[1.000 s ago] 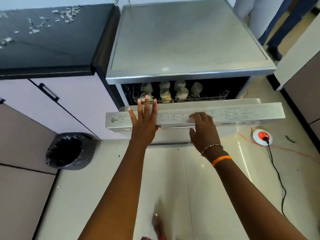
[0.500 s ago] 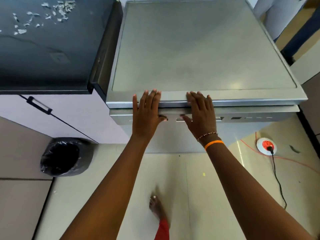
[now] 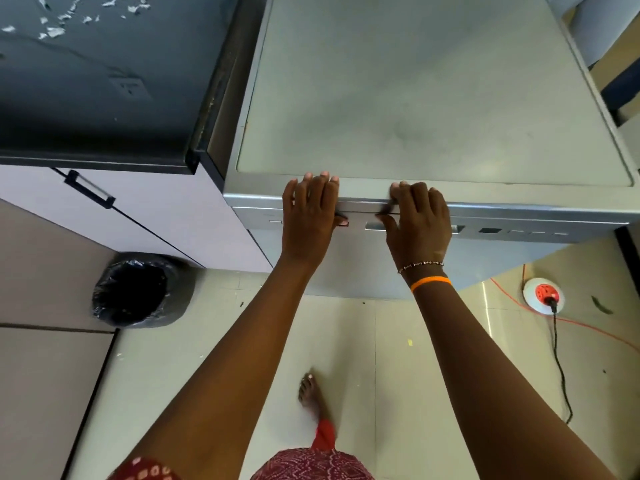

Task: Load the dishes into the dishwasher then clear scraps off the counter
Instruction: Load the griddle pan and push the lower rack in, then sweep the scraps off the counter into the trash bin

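The dishwasher (image 3: 415,98), a grey steel box with a flat top, stands right of the dark desk (image 3: 86,98), its door up against the body with no gap showing. Both hands lie flat at the door's top edge, probably to press it home: left hand (image 3: 310,216) and right hand (image 3: 417,223) have straight fingers, each grip released and grasping nothing. A black-lined bin (image 3: 138,289) sits on the floor under the desk. Pale scraps (image 3: 69,15) lie scattered on the desk's far part, not yet cleared.
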